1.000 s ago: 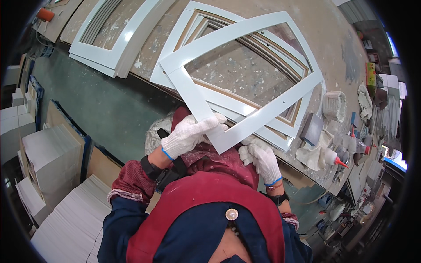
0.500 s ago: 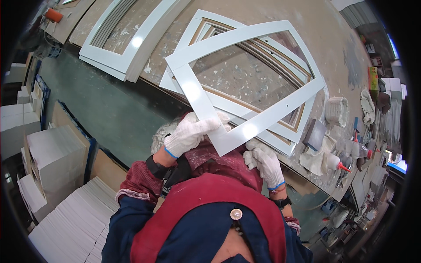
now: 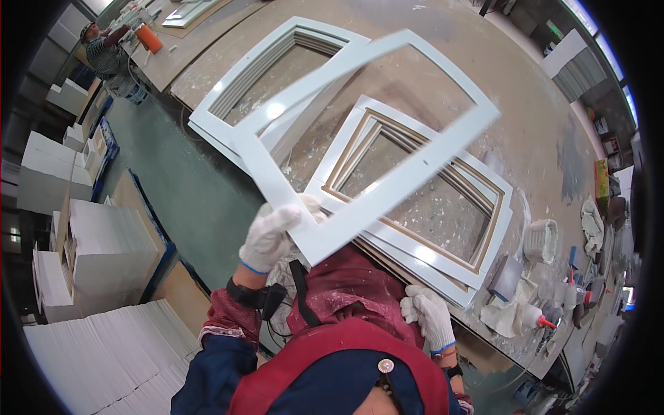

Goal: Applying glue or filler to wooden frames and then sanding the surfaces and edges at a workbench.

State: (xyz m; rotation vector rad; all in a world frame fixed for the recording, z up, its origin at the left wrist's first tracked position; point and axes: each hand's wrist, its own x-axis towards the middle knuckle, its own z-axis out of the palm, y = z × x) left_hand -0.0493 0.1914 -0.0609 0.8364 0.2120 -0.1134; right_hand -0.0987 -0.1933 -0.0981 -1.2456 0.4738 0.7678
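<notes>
My left hand [image 3: 275, 232], in a white knit glove, grips the near corner of a glossy white frame [image 3: 387, 189] with a curved far rail. This frame is raised and tilted over the table, slightly blurred. Below it, several similar frames with brown inner edges [image 3: 443, 273] lie stacked at the table's near edge. My right hand [image 3: 429, 315], also gloved, is at the apron [image 3: 360, 290] beside that stack, apart from the raised frame. Its fingers are curled, and its palm is hidden. Farther left stands another stack of white frames [image 3: 220, 135], partly covered by the raised one.
On the table's right lie a grey block [image 3: 507, 278], a white cloth [image 3: 505, 315], a red-tipped bottle [image 3: 531, 317] and a ribbed white container [image 3: 541, 241]. White panels [image 3: 104, 360] are piled at left. Far left, another person [image 3: 104, 52] works near an orange cylinder [image 3: 149, 38].
The frame in my left hand has lifted off the near stack and shifted left, now overlapping the left stack. My right hand has come away from the frame's edge. The view has turned.
</notes>
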